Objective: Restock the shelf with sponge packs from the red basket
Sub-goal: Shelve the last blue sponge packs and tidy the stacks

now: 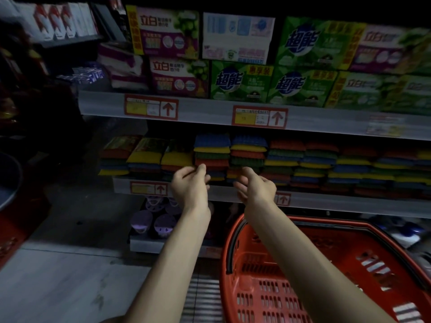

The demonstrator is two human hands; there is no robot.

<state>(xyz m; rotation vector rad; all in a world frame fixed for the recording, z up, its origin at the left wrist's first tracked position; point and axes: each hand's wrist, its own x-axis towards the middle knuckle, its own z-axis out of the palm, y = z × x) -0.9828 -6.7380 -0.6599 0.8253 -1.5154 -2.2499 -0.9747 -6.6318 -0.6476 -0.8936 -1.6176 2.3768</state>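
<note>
Stacks of sponge packs (pixel 247 155) in blue, yellow, green and red fill the middle shelf (pixel 326 201). My left hand (pixel 190 186) hovers just in front of the shelf edge, fingers loosely curled, holding nothing. My right hand (pixel 255 186) is beside it, fingers apart and also holding nothing, close to the lower packs. The red basket (pixel 303 264) sits below my right forearm at the lower right; the part of its inside that shows holds no packs.
Boxes of soap (pixel 240 80) line the upper shelf, with red price tags (pixel 260 116) on its edge. Purple round items (pixel 151 220) sit on the bottom shelf. A dark aisle and another red bin (pixel 14 229) lie to the left. Grey floor (pixel 70 287) is in front.
</note>
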